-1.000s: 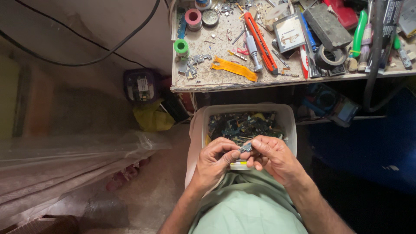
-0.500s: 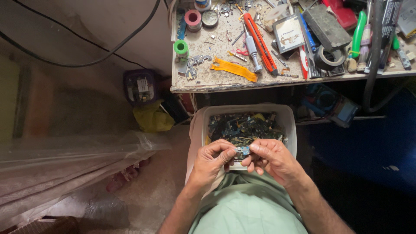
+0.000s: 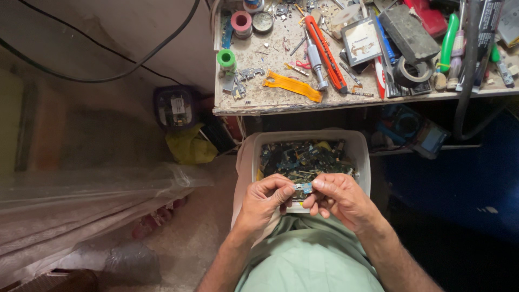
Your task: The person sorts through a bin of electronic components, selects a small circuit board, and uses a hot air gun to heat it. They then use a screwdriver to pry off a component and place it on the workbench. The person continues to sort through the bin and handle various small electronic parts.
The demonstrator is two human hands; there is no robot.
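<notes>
A: Status of white bin [image 3: 361, 157]?
B: Full of circuit scraps, on the lap below the workbench [image 3: 281, 103].
A: Hands?
B: Left hand [image 3: 263, 199] and right hand [image 3: 338, 197] pinch one small blue board [image 3: 303, 187] above the bin; sorting barely begun.

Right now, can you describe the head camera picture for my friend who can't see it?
Two hands, left hand and right hand, pinch a small bluish electronic part between their fingertips, above a white tub full of small circuit boards. Beyond it stands a cluttered workbench with an orange utility knife, tape rolls and a flat orange ribbon cable.
</notes>
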